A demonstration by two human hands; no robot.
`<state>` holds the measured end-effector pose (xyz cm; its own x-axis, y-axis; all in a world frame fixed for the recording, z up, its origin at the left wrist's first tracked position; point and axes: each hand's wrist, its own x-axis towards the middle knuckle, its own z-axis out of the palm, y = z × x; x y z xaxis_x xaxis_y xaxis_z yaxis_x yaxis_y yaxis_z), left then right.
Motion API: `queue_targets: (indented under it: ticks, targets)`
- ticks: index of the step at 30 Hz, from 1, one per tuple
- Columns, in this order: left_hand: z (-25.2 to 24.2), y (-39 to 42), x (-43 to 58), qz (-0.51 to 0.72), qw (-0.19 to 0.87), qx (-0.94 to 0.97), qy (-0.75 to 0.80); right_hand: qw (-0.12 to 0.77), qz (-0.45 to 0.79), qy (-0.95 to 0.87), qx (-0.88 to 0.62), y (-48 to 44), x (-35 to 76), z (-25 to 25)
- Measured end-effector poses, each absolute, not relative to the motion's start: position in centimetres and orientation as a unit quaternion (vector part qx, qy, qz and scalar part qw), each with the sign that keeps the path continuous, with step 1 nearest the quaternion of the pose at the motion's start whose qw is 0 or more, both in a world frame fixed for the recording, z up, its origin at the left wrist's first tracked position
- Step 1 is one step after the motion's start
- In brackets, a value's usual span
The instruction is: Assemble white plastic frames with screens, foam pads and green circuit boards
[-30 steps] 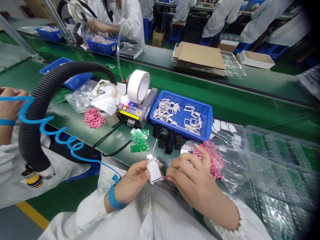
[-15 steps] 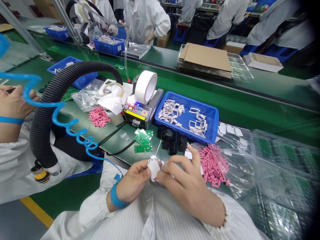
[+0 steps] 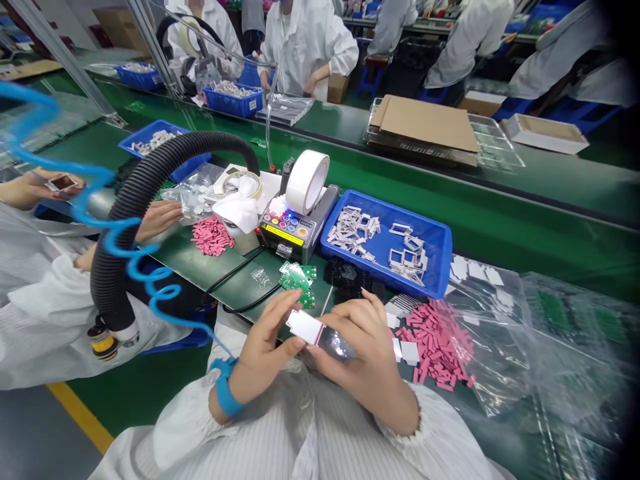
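Green assembly bench (image 3: 550, 200), just above its near edge: white rectangular part (image 3: 303, 327) pinched between left hand (image 3: 263, 350) and right hand (image 3: 363, 357), both nearly closed, clear film (image 3: 336, 344) at one end; many pink strips (image 3: 437, 347) yet unused on plastic bag (image 3: 500, 363).

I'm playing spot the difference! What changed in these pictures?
The white piece turned from upright to sideways. The left hand grips one end; the right hand holds the other, with a shiny clear bit. The blue tray and pink strips stayed put.
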<state>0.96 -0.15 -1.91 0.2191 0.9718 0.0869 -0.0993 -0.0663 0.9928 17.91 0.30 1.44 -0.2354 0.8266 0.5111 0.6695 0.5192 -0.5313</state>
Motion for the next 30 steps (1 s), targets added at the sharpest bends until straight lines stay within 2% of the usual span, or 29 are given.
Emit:
queue_targets:
  ticks: [3,6,8,11,13,15,16,18,21,24,30]
  targets:
    - [-1.5,0.5,-1.3,0.395,0.285,0.799,0.353,0.350,0.104,-0.813,-0.453,0.7,18.0,1.6]
    - [-1.2,0.1,-2.7,0.300,0.182,0.874,0.336,0.313,0.140,-0.838,-0.425,0.9,17.6,1.8]
    - [-1.5,-0.5,-3.3,0.302,0.203,0.860,0.358,0.296,0.222,-0.826,-0.425,1.2,16.7,1.9]
    - [-2.7,-1.4,-4.3,0.357,0.360,0.744,0.436,0.331,0.482,-0.669,-0.459,2.6,15.0,1.5]
    - [-4.2,-1.9,-5.7,0.424,0.507,0.552,0.509,0.377,0.600,-0.515,-0.482,4.0,13.8,0.5]
    - [-5.9,-2.5,-8.1,0.506,0.615,0.271,0.540,0.420,0.631,-0.408,-0.509,5.7,12.8,-0.8]
    - [-6.8,-2.9,-9.5,0.547,0.632,0.128,0.534,0.436,0.631,-0.374,-0.521,6.5,12.4,-1.4]
    - [-8.2,-3.8,-12.6,0.609,0.616,-0.061,0.496,0.461,0.642,-0.297,-0.536,7.7,11.7,-2.6]
    - [-9.1,-5.2,-16.6,0.695,0.551,-0.174,0.428,0.490,0.650,-0.209,-0.542,8.8,10.7,-3.6]
    - [-9.0,-6.2,-18.4,0.724,0.534,-0.188,0.394,0.517,0.646,-0.154,-0.541,9.2,9.6,-3.7]
    - [-9.0,-6.3,-18.3,0.733,0.564,-0.150,0.349,0.542,0.635,-0.112,-0.539,10.4,8.6,-3.4]
